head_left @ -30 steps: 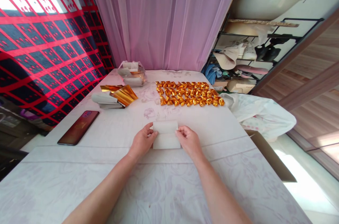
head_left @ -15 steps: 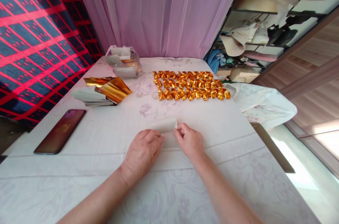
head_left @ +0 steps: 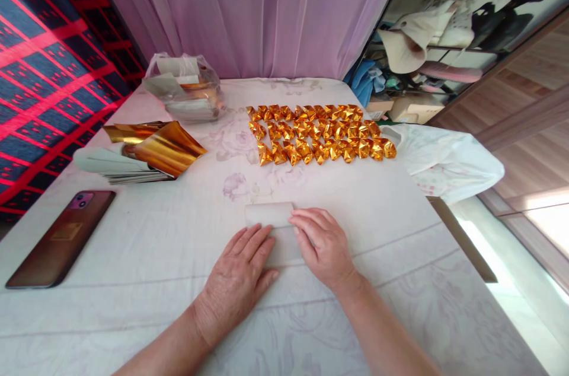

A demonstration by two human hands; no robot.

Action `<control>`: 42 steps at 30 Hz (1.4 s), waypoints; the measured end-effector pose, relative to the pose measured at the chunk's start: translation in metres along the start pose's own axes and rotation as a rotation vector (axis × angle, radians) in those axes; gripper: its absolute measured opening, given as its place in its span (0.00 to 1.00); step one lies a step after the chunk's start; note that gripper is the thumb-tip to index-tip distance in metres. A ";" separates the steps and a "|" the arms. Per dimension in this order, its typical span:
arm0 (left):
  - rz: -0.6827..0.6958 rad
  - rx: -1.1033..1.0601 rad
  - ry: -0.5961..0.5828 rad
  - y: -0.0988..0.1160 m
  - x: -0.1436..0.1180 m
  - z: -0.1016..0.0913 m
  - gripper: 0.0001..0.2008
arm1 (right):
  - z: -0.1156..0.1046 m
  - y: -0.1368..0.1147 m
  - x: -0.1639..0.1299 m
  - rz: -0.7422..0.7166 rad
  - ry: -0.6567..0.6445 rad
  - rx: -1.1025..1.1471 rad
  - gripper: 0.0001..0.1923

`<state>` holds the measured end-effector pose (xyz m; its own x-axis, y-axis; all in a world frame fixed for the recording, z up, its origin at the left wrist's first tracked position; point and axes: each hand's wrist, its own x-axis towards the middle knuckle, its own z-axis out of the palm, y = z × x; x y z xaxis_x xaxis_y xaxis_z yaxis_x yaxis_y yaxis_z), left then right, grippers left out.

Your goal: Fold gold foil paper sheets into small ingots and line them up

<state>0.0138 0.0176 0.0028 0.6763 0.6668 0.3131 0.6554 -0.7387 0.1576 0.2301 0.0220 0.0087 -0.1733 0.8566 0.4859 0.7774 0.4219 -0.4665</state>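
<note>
A small white paper sheet (head_left: pixel 269 214) lies folded over on the white patterned table cover (head_left: pixel 155 233), just in front of me. My left hand (head_left: pixel 240 278) lies flat with its fingers spread on the sheet's near left part. My right hand (head_left: pixel 323 245) presses down on the sheet's right side, fingertips at the fold. Beyond the sheet, several folded gold paper pieces (head_left: pixel 317 139) sit in neat rows.
A stack of gold and white sheets (head_left: pixel 142 153) lies at the left, with a dark phone (head_left: pixel 57 238) nearer me. A clear plastic bag of sheets (head_left: pixel 184 88) stands at the back left. A white plastic bag (head_left: pixel 444 159) hangs off the right edge. A cluttered shelf (head_left: pixel 427 50) stands behind.
The sheet's far edge was lifted and folded toward me. Both hands went from pinching its sides to pressing flat on it. The view dipped and moved closer.
</note>
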 end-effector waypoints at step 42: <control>-0.086 -0.013 0.024 -0.011 0.006 -0.011 0.14 | -0.015 -0.008 -0.007 0.009 -0.355 -0.103 0.21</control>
<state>0.0073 0.0286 0.0137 0.6094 0.7256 0.3198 0.7062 -0.6800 0.1972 0.2346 0.0078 0.0199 -0.3515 0.9173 0.1872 0.8332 0.3976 -0.3842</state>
